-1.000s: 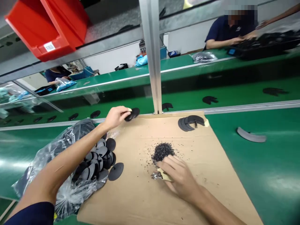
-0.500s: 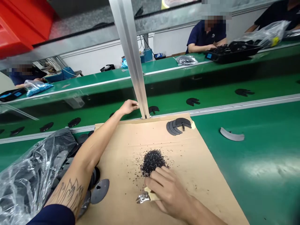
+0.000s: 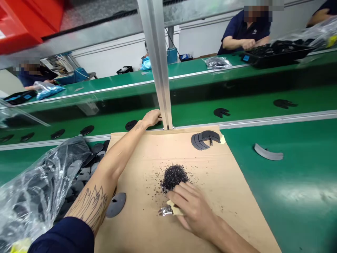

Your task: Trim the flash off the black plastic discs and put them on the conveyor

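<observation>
My left hand (image 3: 153,117) reaches across the cardboard to the green channel behind it, beside the metal post. Its fingers are closed, with the tips partly behind the post; a dark shape shows just under them, too hidden to make out. My right hand (image 3: 195,207) is wrapped round side cutters (image 3: 166,210) with pale handles, their metal jaws pointing left. Its knuckles are close to a heap of small black plastic bits (image 3: 175,177) on the cardboard sheet (image 3: 137,232). A notched black disc (image 3: 131,125) lies in the channel near my left wrist.
Fanned black curved pieces (image 3: 205,140) lie at the cardboard's far right corner. A clear bag (image 3: 34,189) and grey discs (image 3: 116,205) are at left. A grey curved strip (image 3: 268,152) lies right. The metal post (image 3: 158,63) rises ahead. Co-workers (image 3: 244,33) sit beyond.
My left hand has moved slightly right, closer to the post. The black piece just right of the post is out of sight. My right hand stays by the heap with the side cutters.
</observation>
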A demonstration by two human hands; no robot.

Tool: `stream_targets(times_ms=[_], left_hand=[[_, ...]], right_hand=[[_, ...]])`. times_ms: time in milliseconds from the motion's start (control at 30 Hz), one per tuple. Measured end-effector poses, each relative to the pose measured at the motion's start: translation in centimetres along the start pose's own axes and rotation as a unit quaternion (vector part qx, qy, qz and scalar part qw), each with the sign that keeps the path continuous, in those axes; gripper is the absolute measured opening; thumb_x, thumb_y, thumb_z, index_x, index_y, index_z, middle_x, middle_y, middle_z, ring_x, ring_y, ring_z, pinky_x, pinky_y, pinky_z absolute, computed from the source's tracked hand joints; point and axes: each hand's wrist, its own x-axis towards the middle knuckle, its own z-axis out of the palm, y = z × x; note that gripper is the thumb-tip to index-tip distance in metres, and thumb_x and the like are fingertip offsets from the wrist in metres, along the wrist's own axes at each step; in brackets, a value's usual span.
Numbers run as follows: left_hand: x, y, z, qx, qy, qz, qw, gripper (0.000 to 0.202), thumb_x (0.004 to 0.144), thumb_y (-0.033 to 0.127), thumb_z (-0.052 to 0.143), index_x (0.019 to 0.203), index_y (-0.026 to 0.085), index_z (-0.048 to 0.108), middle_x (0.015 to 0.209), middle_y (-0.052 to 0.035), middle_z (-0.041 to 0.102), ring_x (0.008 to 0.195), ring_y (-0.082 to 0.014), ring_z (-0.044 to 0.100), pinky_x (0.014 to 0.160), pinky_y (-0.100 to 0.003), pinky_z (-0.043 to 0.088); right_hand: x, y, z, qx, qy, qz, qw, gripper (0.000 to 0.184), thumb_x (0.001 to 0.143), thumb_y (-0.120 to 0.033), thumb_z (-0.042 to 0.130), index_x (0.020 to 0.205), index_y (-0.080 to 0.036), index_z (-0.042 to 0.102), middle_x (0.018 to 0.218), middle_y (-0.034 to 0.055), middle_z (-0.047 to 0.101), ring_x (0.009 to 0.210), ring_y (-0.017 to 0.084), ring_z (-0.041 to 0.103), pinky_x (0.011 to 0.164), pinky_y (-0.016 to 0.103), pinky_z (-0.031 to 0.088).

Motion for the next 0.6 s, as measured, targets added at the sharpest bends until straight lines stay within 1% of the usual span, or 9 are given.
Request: stream_targets(times_ms=[67,133,200,267,333,400,467,533,600], left_hand=[[-2.4,-1.1,-2.4,-0.003,0.048,-0.028,0.998,0.012,0.088,0.022,0.067,0.093,0.012,0.064,0.093,-0.0059,0.067,0.089,-0.0185,0.064,0.087,-0.036,0.053],[-5.3,-1.8,-4.8,-0.024,0.092,-0.046,0.994,0.008,0.084,0.017,0.066,0.088,0.012,0.061,0.085,-0.0041,0.066,0.081,-0.0165,0.063,0.083,-0.032,0.052],[-8.8,-1.5,-6.7,-0.045,0.113,-0.054,0.991,0.009,0.083,0.018,0.065,0.089,0.013,0.06,0.083,-0.0029,0.067,0.077,-0.0143,0.063,0.078,-0.028,0.052],[-13.1,-0.1,-7.4,-0.087,0.099,-0.044,0.99,0.013,0.083,0.023,0.066,0.089,0.013,0.06,0.084,-0.0031,0.068,0.076,-0.0134,0.066,0.075,-0.026,0.054],[-18.1,2.4,-6.8,-0.183,0.055,0.003,0.982,0.017,0.084,0.026,0.07,0.09,0.013,0.063,0.086,-0.0048,0.07,0.078,-0.0145,0.068,0.074,-0.026,0.055],[-23.0,5.5,-5.1,-0.278,0.009,0.072,0.958,0.019,0.083,0.028,0.074,0.09,0.012,0.067,0.088,-0.0068,0.072,0.082,-0.0158,0.07,0.08,-0.028,0.057],[-27.2,8.4,-2.9,-0.334,-0.034,0.119,0.934,0.015,0.087,0.026,0.073,0.092,0.013,0.07,0.092,-0.0093,0.074,0.089,-0.0172,0.072,0.085,-0.028,0.058],[-30.2,10.2,-1.0,-0.369,-0.047,0.133,0.919,0.014,0.092,0.025,0.067,0.096,0.012,0.068,0.094,-0.0112,0.075,0.093,-0.0175,0.073,0.088,-0.028,0.058],[-32.1,10.5,0.0,-0.323,-0.036,0.14,0.935,0.018,0.095,0.027,0.064,0.102,0.011,0.066,0.099,-0.0126,0.075,0.096,-0.0175,0.072,0.089,-0.027,0.058]], right_hand=[[0.2,0.0,0.0,0.046,0.018,0.02,0.999,0.018,0.092,-0.008,0.046,0.097,-0.017,0.061,0.076,0.0037,0.061,0.066,0.016,0.049,0.061,0.031,0.036],[0.5,0.1,0.0,0.111,0.036,0.058,0.992,0.016,0.093,-0.01,0.048,0.097,-0.019,0.061,0.076,0.0034,0.062,0.066,0.016,0.052,0.06,0.03,0.039],[0.8,0.0,-0.2,0.174,0.06,0.113,0.976,0.01,0.094,-0.018,0.054,0.097,-0.021,0.063,0.08,0.0041,0.064,0.071,0.017,0.057,0.062,0.03,0.044],[1.2,0.0,-0.4,0.215,0.092,0.174,0.956,0.009,0.094,-0.028,0.062,0.099,-0.023,0.066,0.093,0.0066,0.067,0.079,0.019,0.061,0.066,0.031,0.048],[1.7,-0.2,-0.7,0.249,0.109,0.226,0.936,0.021,0.09,-0.039,0.067,0.106,-0.024,0.068,0.112,0.0087,0.066,0.078,0.018,0.061,0.068,0.032,0.051],[2.2,-0.5,-0.8,0.293,0.079,0.261,0.916,0.036,0.087,-0.045,0.071,0.117,-0.025,0.067,0.119,0.0086,0.065,0.068,0.015,0.057,0.066,0.032,0.051],[2.7,-0.7,-0.9,0.354,-0.014,0.265,0.897,0.043,0.083,-0.05,0.074,0.116,-0.024,0.068,0.105,0.0059,0.069,0.063,0.014,0.055,0.063,0.03,0.051],[3.1,-1.0,-0.8,0.403,-0.132,0.244,0.872,0.036,0.081,-0.053,0.075,0.098,-0.022,0.071,0.083,0.0024,0.068,0.065,0.016,0.057,0.062,0.028,0.049],[3.3,-1.1,-0.7,0.423,-0.203,0.23,0.853,0.036,0.08,-0.057,0.074,0.08,-0.021,0.069,0.07,0.0008,0.065,0.065,0.017,0.059,0.06,0.027,0.047]])
